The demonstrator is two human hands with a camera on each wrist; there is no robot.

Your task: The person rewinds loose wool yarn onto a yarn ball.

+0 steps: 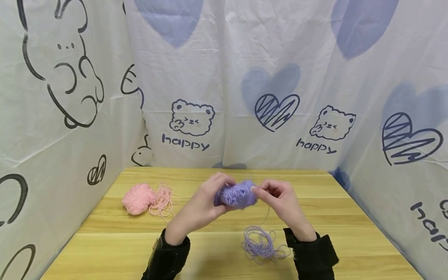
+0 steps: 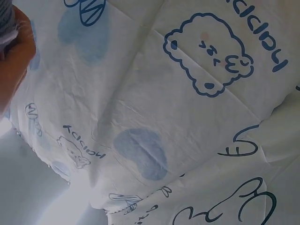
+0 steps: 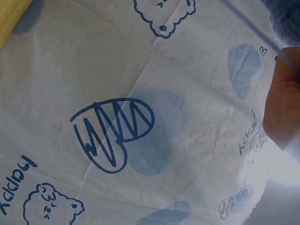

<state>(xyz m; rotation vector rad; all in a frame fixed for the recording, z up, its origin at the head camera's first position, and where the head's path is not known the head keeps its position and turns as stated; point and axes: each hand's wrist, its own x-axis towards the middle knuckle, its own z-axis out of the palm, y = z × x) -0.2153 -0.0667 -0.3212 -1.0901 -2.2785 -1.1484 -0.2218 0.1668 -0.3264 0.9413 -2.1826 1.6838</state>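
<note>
Left hand (image 1: pixel 206 202) curled round purple yarn ball (image 1: pixel 236 195), held above wooden table (image 1: pixel 105 241). Right hand (image 1: pixel 280 202) pinched strand at ball's right end. Loose purple yarn (image 1: pixel 260 244) lay on table below ball; pink yarn (image 1: pixel 139 199) well left of ball.

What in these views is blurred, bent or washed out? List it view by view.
Head view: evenly lit and sharp on the purple yarn ball held by the left hand and right hand; wide-lens bending at the edges. Left wrist view: hand a blurred sliver, bright washout at lower left. Right wrist view: hand soft, glare at lower right, the printed cloth sharp.
</note>
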